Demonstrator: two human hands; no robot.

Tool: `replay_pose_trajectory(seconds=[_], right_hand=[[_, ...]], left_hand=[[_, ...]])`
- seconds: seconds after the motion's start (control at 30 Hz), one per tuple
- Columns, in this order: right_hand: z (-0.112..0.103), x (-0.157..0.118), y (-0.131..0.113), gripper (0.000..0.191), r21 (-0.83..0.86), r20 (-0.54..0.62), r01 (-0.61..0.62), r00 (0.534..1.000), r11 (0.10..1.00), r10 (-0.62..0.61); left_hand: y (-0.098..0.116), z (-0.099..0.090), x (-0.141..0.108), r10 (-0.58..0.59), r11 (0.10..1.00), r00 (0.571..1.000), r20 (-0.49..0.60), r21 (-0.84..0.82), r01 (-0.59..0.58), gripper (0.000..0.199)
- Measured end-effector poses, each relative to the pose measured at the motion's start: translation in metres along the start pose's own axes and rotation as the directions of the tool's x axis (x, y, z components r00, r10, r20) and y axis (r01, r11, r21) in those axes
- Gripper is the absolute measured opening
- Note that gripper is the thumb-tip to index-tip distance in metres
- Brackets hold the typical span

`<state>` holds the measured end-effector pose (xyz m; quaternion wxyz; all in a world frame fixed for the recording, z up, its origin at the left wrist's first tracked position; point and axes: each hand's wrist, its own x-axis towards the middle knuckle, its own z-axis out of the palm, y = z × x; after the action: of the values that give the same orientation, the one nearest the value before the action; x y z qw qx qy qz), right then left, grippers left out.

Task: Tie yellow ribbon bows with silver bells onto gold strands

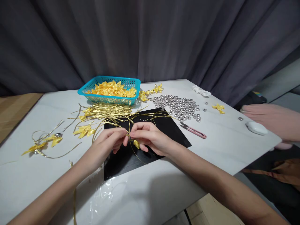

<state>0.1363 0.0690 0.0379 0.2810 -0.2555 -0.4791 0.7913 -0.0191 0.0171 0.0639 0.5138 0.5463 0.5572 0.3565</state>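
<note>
Over a black mat [131, 165], my left hand [112, 137] and my right hand [150, 136] meet fingertip to fingertip. Both pinch a thin gold cord [138, 156] whose loose end curves down onto the mat. A small yellow ribbon flower [136, 144] hangs just under my right fingers; how it is joined to the cord is hidden. Behind my hands lies a pile of cut gold cords [112, 112]. To the left of my left hand is another yellow ribbon bow [84, 131].
A blue basket [109, 100] of yellow ribbon flowers stands at the back. Silver beads [180, 106] lie spread right of it, near pink-handled snips [194, 130]. At the far right are a white mouse-like object [256, 128] and a yellow bow [218, 108]. A flower-and-cord piece [53, 140] lies left.
</note>
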Motion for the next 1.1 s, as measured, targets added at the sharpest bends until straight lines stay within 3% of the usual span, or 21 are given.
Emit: replay_pose_trajectory(seconds=[0.73, 0.93, 1.1], right_hand=[[-0.0015, 0.0003, 0.0001, 0.018, -0.025, 0.011, 0.005, 1.0, 1.0, -0.004], [-0.0012, 0.0003, -0.0031, 0.012, 0.046, -0.034, 0.009, 0.999, 0.999, -0.007], [-0.001, -0.0003, -0.0049, 0.018, 0.012, -0.064, 0.057, 0.996, 0.998, -0.056]], left_hand=[[-0.0005, -0.0004, 0.0002, 0.066, 0.991, 0.998, -0.017, 0.12, -0.063, 0.037], [-0.0016, -0.0005, -0.0006, 0.023, 0.997, 0.999, -0.029, 0.069, -0.021, 0.036], [0.0007, 0.0009, -0.0006, -0.01, 0.996, 1.0, -0.028, 0.086, 0.013, 0.035]])
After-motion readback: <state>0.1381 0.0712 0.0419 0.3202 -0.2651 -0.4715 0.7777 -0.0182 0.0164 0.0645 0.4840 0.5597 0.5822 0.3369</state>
